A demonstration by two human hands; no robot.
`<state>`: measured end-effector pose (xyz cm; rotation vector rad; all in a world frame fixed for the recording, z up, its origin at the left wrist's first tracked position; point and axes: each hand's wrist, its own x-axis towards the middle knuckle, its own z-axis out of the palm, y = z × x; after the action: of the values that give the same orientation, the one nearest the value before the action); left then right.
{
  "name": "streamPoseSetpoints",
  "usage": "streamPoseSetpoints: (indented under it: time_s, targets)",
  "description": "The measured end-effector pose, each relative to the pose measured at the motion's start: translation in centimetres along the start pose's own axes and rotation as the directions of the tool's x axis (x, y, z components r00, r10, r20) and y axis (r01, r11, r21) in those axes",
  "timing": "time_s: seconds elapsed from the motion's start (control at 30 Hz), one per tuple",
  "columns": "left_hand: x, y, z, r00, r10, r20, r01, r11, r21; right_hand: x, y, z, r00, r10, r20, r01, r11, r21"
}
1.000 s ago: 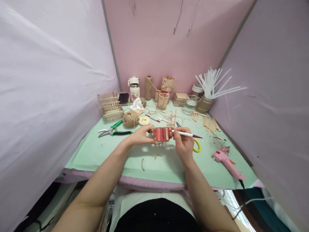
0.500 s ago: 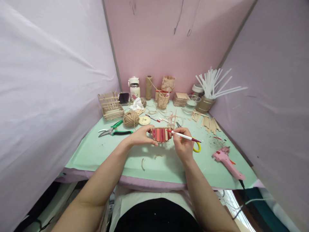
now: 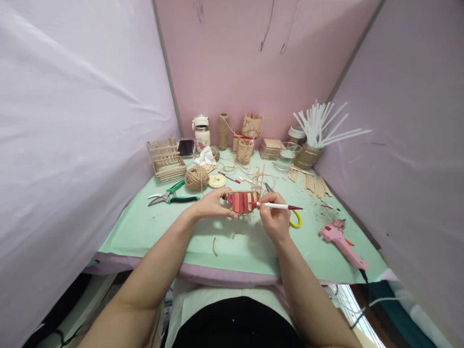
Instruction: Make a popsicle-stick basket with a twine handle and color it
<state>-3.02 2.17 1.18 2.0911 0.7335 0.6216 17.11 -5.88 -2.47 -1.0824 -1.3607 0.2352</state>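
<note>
A small craft piece [image 3: 239,202], made of side-by-side wooden sticks edged with twine, is held up over the table. Its sticks are coloured in reds and pinks, with at least one pale stick toward the right. My left hand [image 3: 213,204] grips its left end between thumb and fingers. In my right hand [image 3: 275,216] is a white marker pen [image 3: 277,206] with a dark red end, held like a pencil. The pen's red tip meets the right part of the striped face. Yellow-handled scissors [image 3: 297,220] lie partly hidden behind my right hand.
Green-handled pruning shears [image 3: 183,199] and a ball of twine [image 3: 196,179] lie left of the hands. A pink glue gun [image 3: 342,244] rests at right. Behind are a water bowl [image 3: 287,157], wooden sticks [image 3: 314,186] and a stick basket [image 3: 168,166].
The pen tip has moved slightly down and left on the striped face, and the pen lies nearer to level. My left hand and the craft piece stay in place.
</note>
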Motion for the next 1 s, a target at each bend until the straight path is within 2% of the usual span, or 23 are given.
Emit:
streamPoseSetpoints:
  time_s: [0.27, 0.53, 0.83, 1.0]
  targets:
    - [-0.09, -0.01, -0.04, 1.000, 0.016, 0.006, -0.017, 0.998, 0.065, 0.21, -0.46, 0.27, 0.998, 0.014, -0.066, -0.014, 1.000, -0.010]
    - [-0.04, -0.03, -0.06, 1.000, 0.017, 0.011, -0.017, 0.997, 0.069, 0.09, 0.09, 0.06, 1.000, 0.013, -0.024, -0.012, 1.000, 0.008]
    - [-0.10, 0.26, -0.18, 0.999, 0.046, 0.023, -0.047, 0.995, 0.086, 0.11, -0.09, 0.28, 0.997, 0.041, -0.072, -0.041, 0.999, 0.005]
    - [-0.11, 0.10, -0.13, 0.998, 0.049, 0.027, -0.052, 0.994, 0.097, 0.12, 0.00, 0.17, 0.998, 0.027, -0.051, -0.027, 1.000, 0.014]
